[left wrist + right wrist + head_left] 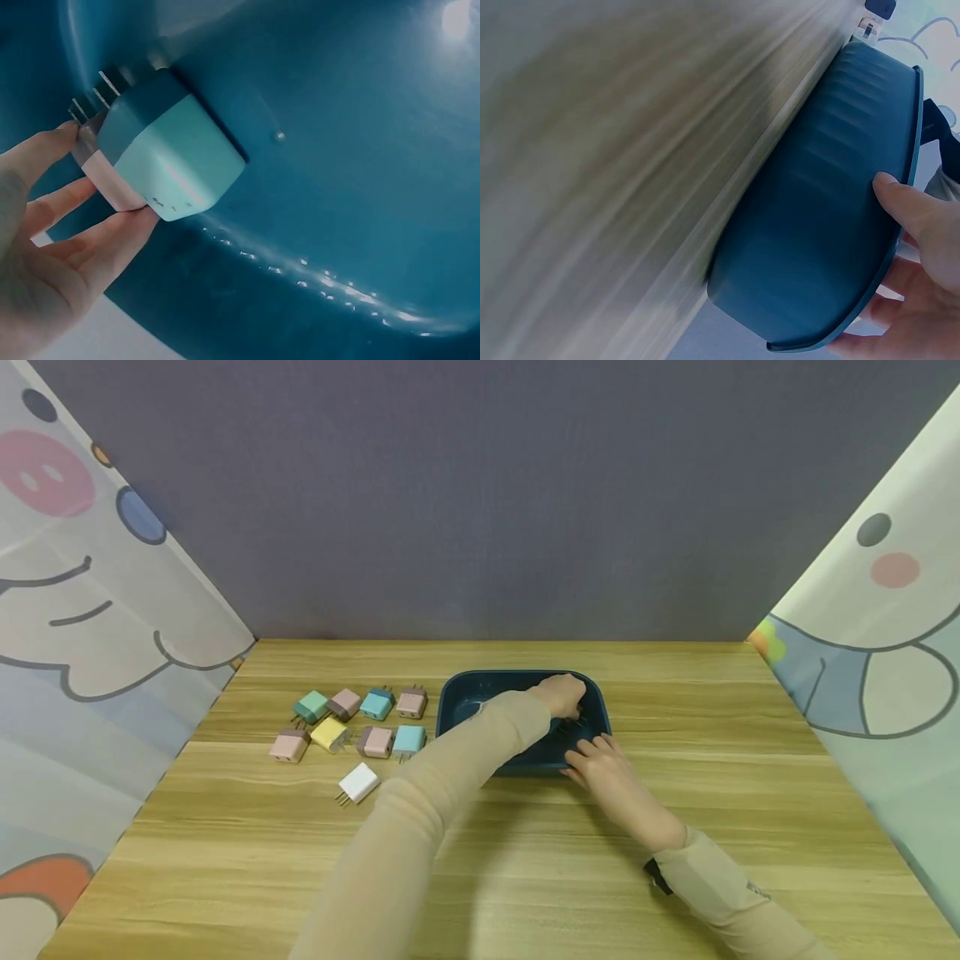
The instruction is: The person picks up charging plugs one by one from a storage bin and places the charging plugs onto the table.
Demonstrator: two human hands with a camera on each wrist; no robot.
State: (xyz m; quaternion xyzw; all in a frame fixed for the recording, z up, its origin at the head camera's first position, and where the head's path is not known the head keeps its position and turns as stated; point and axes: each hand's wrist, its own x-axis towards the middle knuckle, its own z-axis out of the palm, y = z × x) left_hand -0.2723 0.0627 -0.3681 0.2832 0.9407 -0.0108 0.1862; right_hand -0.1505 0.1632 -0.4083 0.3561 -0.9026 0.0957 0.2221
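Observation:
A dark blue plastic tray (457,703) sits on the table. Inside its right end, my left hand (561,695) pinches a pink plug charger (112,181) between thumb and fingers. Right beside that charger is a teal plug charger (184,161), its metal prongs pointing the same way. How the prongs meet the tray is hard to tell. My right hand (602,768) grips the tray's near right rim, with the thumb on the outer wall in the right wrist view and the other fingers over the edge.
Left of the tray lie several loose plug chargers, among them a yellow one (330,735), a green one (311,707), a blue one (408,740) and a white one (358,782) nearer the front. A grey panel (495,510) stands behind the wooden table (705,727).

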